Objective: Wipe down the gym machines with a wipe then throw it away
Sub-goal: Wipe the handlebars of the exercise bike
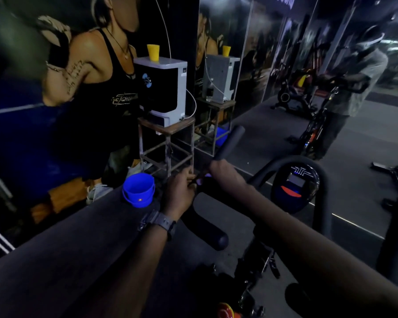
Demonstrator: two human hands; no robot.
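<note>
I face an exercise bike with black foam handlebars (229,141) and a round console (295,187). My left hand (179,191), with a watch on its wrist, curls its fingers at the bend of the left handlebar. Just to its right, my right hand (222,172) is wrapped round the base of the upright grip. A small pale lilac bit of the wipe (203,179) shows under its fingers, right beside my left fingertips. Most of the wipe is hidden by the hands.
A blue bucket (138,189) stands on the floor left of the hands. Behind it a water purifier (164,88) with a yellow cup (153,51) sits on a metal stool (168,143). A wall mirror (285,65) on the right reflects more bikes and a person.
</note>
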